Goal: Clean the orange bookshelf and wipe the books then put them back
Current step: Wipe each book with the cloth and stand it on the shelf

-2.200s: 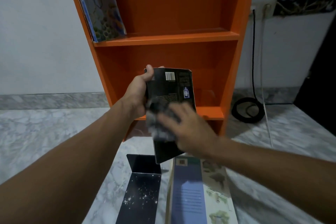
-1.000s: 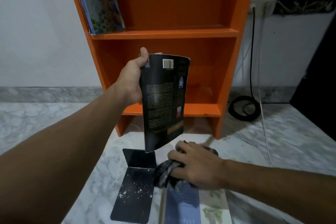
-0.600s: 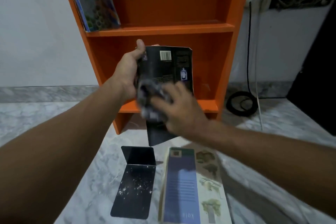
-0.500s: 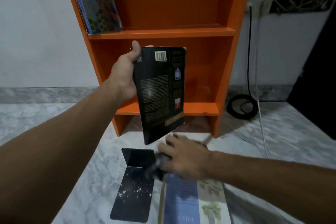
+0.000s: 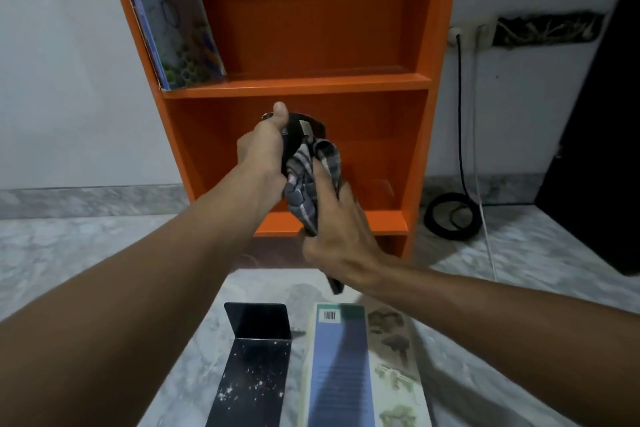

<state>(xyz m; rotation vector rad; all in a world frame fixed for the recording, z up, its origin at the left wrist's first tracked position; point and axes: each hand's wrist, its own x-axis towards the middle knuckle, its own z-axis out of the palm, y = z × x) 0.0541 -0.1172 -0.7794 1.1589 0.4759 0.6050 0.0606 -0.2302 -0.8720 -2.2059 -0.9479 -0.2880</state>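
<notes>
My left hand [image 5: 265,149] grips a black paperback book [image 5: 297,130] by its top left corner and holds it up in front of the orange bookshelf [image 5: 311,83]. My right hand [image 5: 337,232] holds a grey checked cloth [image 5: 308,180] pressed against the book's cover, hiding most of it. Only the book's top edge and its bottom corner [image 5: 336,284] show. A blue illustrated book [image 5: 176,17] leans at the left end of the upper shelf. The lower shelf compartment holds nothing.
On the marble floor in front lie a black metal bookend [image 5: 254,354] speckled with white dust and a blue and cream book [image 5: 360,364]. A coiled black cable [image 5: 452,215] lies right of the shelf, hanging from a wall socket [image 5: 467,35]. A dark object [image 5: 602,149] stands at far right.
My right hand has come up from the floor with the cloth and now presses it on the book's cover. The left hand keeps its grip on the book.
</notes>
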